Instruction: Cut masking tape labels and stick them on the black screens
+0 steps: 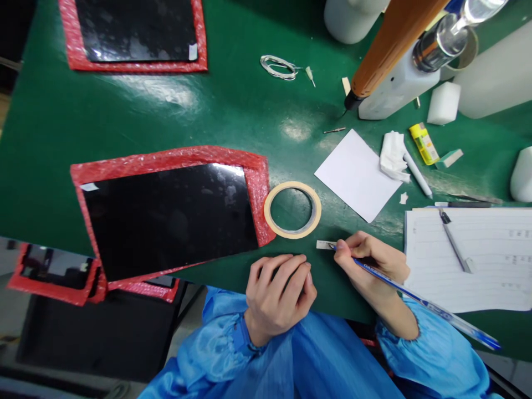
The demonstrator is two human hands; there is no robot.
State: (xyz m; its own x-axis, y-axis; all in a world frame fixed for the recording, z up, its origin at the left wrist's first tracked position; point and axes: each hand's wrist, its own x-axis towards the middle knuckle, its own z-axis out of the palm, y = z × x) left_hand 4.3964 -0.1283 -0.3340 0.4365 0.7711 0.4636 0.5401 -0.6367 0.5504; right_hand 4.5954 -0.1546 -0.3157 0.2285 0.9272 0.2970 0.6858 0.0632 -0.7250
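Pen point(432, 306), blue & clear, is in the R hand point(369, 260) on my feed: thumb & fingers pinched narrow around it near the tip, shaft slanting back over the wrist & sleeve. Its tip is at the R end of a small white label point(323, 244) lying on the green tabletop point(233, 116); can't tell from my end if they touch. L hand point(276, 293) rests palm-down by the near edge, fingers side by side & a bit bent; can't tell if it holds anything underneath. Tape roll point(316, 210) lies flat just beyond the label, L side overlapping red bubble wrap point(166, 159) that has a dark screen point(170, 221) on it. 2nd screen point(137, 27) is farther back L. To the R I've got lined paper point(490, 288) w/ a gray tool point(456, 244) on top; white sheet point(353, 177) lies btwn that & the tape, farther back.
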